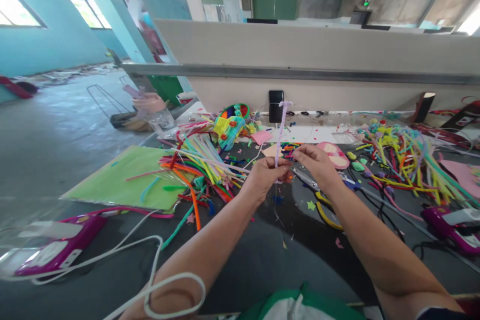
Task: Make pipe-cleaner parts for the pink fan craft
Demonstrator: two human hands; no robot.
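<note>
My left hand (264,176) is closed in a pinch on a lilac pipe cleaner (281,132), which stands upright with a bent top. My right hand (315,164) is just to its right, thumb and fingertips pressed together; what they hold, if anything, is too small to make out. Below the right hand lies a tool with yellow handles (325,214), partly hidden by the wrist. Loose bundles of coloured pipe cleaners (212,160) are spread left of my hands. Another heap of pipe cleaners (412,160) lies to the right.
A black phone (276,105) leans against the white partition (232,95) behind. A green sheet (123,175) lies at left. Purple power strips (60,246) sit on both sides of the dark table (240,270), and a white cable (157,255) loops by my left forearm.
</note>
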